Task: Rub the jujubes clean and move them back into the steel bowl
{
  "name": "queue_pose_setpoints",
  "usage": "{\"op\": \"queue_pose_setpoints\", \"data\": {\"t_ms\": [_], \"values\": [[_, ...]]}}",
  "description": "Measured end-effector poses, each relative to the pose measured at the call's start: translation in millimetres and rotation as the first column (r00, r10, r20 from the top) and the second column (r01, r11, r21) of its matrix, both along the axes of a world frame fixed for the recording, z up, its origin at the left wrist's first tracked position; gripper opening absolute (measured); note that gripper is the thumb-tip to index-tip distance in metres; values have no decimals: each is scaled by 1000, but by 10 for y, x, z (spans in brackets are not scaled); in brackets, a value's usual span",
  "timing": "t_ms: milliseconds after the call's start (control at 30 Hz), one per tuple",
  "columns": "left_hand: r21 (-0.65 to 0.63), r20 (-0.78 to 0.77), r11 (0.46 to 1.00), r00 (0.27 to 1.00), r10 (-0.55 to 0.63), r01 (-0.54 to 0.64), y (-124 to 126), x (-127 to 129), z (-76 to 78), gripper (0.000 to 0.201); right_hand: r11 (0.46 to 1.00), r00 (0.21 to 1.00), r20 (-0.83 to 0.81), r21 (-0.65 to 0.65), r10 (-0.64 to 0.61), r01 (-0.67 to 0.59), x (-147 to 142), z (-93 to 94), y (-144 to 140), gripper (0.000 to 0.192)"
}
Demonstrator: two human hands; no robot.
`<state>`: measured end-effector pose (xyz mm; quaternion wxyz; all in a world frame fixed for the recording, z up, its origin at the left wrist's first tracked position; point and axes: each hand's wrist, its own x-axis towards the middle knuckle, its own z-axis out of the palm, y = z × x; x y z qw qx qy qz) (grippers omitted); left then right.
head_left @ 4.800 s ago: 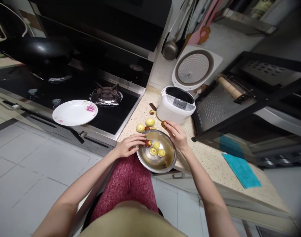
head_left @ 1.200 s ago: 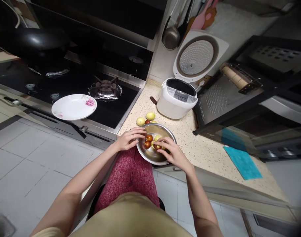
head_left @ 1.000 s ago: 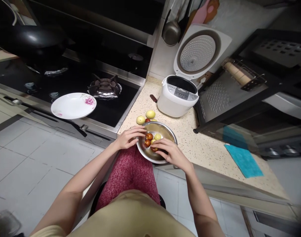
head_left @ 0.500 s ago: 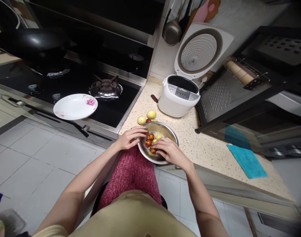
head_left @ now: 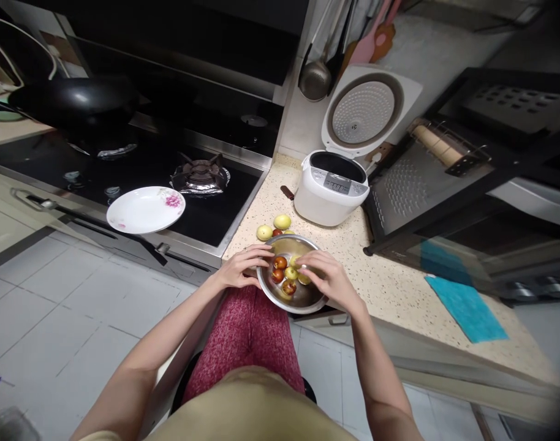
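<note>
Head view, looking down: a metal bowl [head_left: 293, 299] sits at the front edge of a speckled surface [head_left: 390, 288], holding small red and yellow fruits [head_left: 284, 275]. The left hand [head_left: 238, 269] curls around the bowl's left rim. The right hand [head_left: 328, 277] reaches into the bowl, fingers bent over a yellow fruit; whether it grips one cannot be told. More fruits [head_left: 273, 226] lie just behind the bowl, near an open rice cooker [head_left: 332, 187]. A white plate [head_left: 145, 209] rests on the stove [head_left: 170, 171].

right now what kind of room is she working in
A home kitchen, most likely: a gas stove is set in the counter, an open rice cooker stands beside it, and ladles hang on the wall.
</note>
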<state>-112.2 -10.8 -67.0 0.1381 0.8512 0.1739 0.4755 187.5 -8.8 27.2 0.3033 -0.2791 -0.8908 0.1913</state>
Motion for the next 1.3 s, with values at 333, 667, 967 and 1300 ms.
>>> {"op": "queue_pose_setpoints", "data": {"t_ms": [333,667,967,1300], "values": [[23,-9,999,1000,27,-27,6,-13,-16,63,991,990,-39,-11,-133,132,118,-156,878,22],[-9,41,999,999,36,-36,-46,26,10,52,988,989,74,-102,124,-117,-72,-303,1453,25],[-36,2,998,999,46,-46,-60,-7,77,54,980,990,13,-140,143,-140,-93,-462,1275,33],[-18,-29,998,998,53,-53,-55,-17,50,59,939,990,-143,-341,-13,-37,-167,-547,1330,21]]}}
